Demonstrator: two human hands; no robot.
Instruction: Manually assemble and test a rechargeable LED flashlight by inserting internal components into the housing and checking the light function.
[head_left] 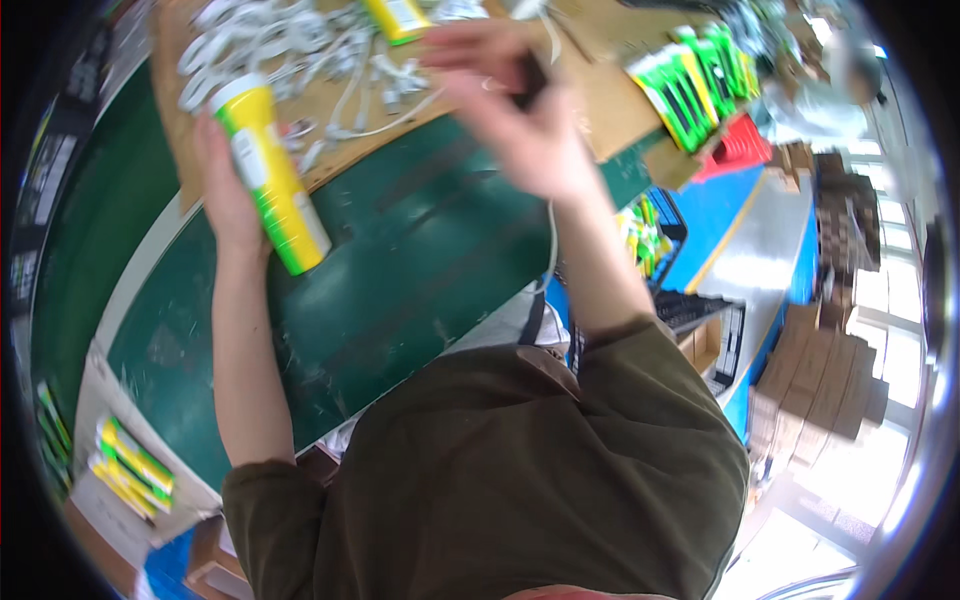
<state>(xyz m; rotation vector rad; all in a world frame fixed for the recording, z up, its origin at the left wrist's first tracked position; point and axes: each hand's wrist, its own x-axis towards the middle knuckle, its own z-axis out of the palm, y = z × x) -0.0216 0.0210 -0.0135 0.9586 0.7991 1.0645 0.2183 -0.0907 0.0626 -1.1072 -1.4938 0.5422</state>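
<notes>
My left hand (228, 195) is wrapped round a yellow and green flashlight (272, 185) with a white end. The flashlight is tilted over the near left part of the green table, its white end pointing away from me. Farther right, my right hand (515, 115) is raised over the table and smeared by motion. A small dark thing (530, 80) shows at its palm, too blurred to name. Beyond the hands, a heap of white cables (300, 45) lies on a cardboard sheet (590, 110). Another yellow and green piece (398, 18) rests among them.
Green and yellow packs (690, 90) lie at the far right, near a red piece (738, 148). Black crates (715, 320) stand right of the green table (400, 260). Stacked cartons (815, 380) are farther right. More yellow-green packs (130, 465) sit at the lower left.
</notes>
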